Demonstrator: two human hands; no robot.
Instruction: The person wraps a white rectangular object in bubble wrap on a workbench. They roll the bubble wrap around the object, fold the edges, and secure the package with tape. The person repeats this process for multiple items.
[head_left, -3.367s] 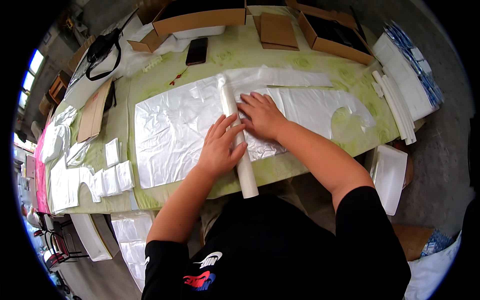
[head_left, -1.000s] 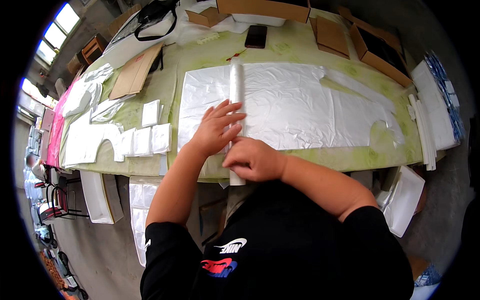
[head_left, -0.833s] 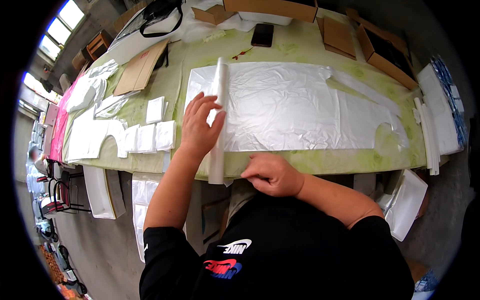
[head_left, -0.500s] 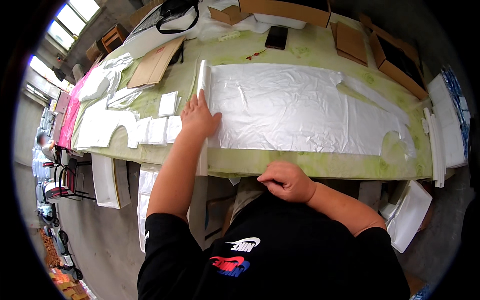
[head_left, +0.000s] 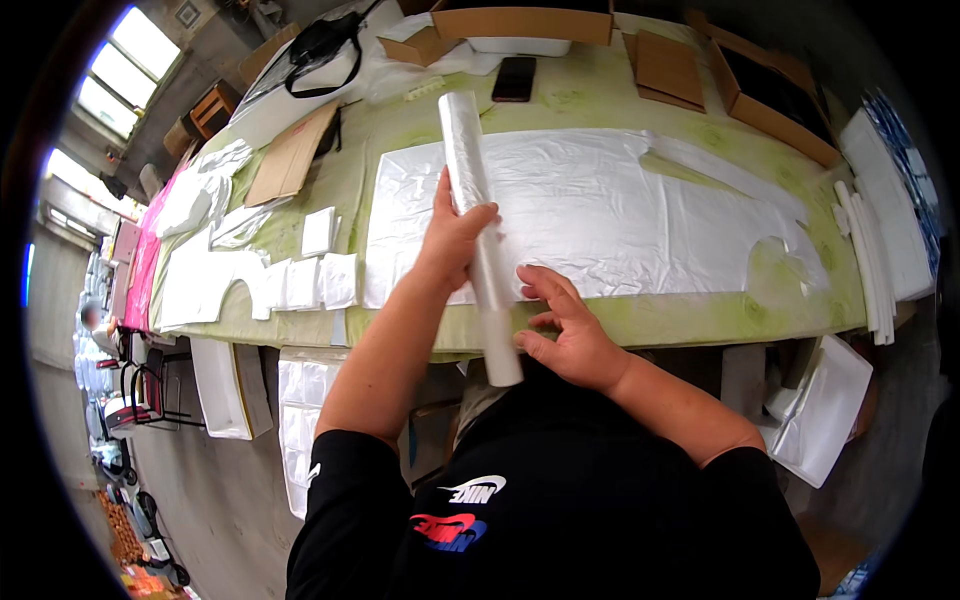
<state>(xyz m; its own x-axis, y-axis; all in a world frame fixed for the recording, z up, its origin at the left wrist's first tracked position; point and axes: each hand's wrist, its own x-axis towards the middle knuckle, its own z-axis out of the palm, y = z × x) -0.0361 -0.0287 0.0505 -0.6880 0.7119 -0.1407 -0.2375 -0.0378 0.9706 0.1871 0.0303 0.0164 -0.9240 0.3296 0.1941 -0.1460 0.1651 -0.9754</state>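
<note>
My left hand (head_left: pixel 452 238) is closed around the middle of a long roll (head_left: pixel 464 145) wrapped in shiny, whitish plastic film. Lifted and tilted, the roll has its upper end over the table and its lower end past the front edge, near my body. Beside that lower part is my right hand (head_left: pixel 578 338), fingers apart, holding nothing. Whether its fingertips touch the roll is hard to tell. Beneath and to the right, a thin white plastic sheet (head_left: pixel 600 215) lies spread out, wrinkled, with strap-like strips and cut-outs at its right end.
Folded white plastic packets (head_left: pixel 298 286) and another white plastic piece (head_left: pixel 205 285) lie at left. Flat cardboard (head_left: pixel 292 155), a phone (head_left: pixel 513 80) and open cartons (head_left: pixel 775 110) sit farther back. White tubes (head_left: pixel 862 265) stand at the right edge. The tablecloth (head_left: pixel 640 318) is green.
My left hand has gone from lying on the roll to gripping it, lifting and swinging it right toward me. My right hand has opened from a curled shape. The sheet's left end is now uncovered.
</note>
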